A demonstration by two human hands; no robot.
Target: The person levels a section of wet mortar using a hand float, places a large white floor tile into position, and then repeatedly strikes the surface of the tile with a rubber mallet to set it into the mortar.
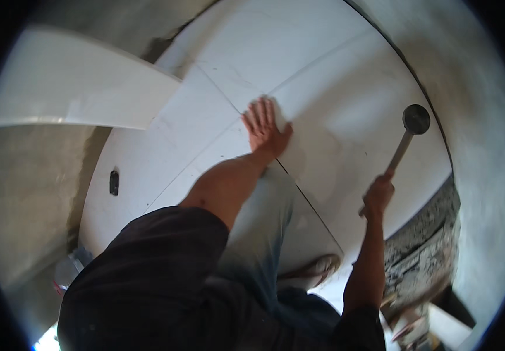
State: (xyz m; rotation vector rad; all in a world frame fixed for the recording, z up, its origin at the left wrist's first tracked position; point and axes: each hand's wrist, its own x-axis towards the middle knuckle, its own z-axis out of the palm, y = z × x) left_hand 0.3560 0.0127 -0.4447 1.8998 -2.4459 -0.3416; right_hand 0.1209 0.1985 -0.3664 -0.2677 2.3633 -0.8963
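Note:
White floor tiles (328, 52) spread out below me, with thin joints between them. My left hand (266, 128) lies flat on the tiles close to where joints meet, its fingers stretched out and nothing in it. My right hand (379, 194) is wrapped round the wooden handle of a mallet (402, 149). The mallet's round black head (416, 119) is at the far right, over the tile near the wall. Whether the head touches the tile I cannot tell.
A large white panel (83, 82) juts in from the left. A small black object (114, 183) lies on the tiles. Rough grey mortar (422, 234) shows along the right wall (486, 169). My shoe (323, 267) rests near a joint, and a plastic container (71, 268) stands at lower left.

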